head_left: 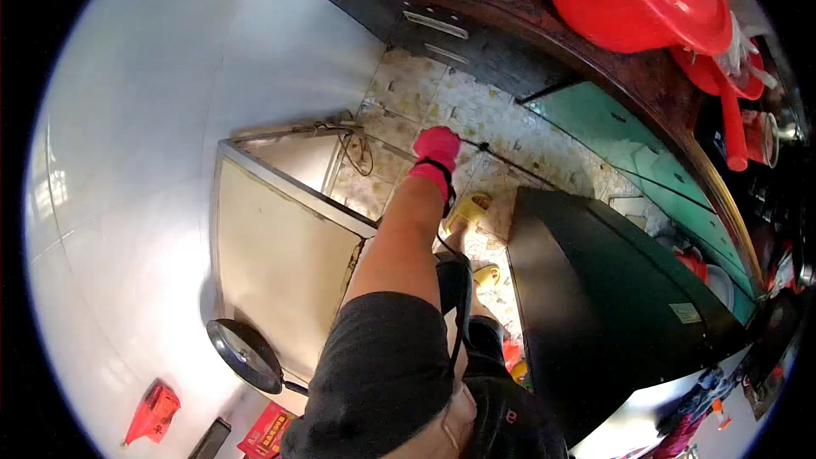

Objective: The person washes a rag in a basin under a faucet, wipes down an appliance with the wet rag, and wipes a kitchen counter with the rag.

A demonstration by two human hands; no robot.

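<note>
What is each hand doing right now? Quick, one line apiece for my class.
Left hand: looks closed, apparently holding the black cord.
Right hand: not in view, so its state cannot be told.

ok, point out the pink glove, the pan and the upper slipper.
Pink glove (436, 144): head view, main body.
Pan (244, 356): head view, round body, not handle.
Upper slipper (467, 211): head view, yellow surface.

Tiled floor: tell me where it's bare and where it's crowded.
Bare tile lies between the dark drawers and the pink-gloved hand. Crowded: the gap between the pale cabinet and the dark panel, with the yellow slippers; also around the coiled wire.
</note>
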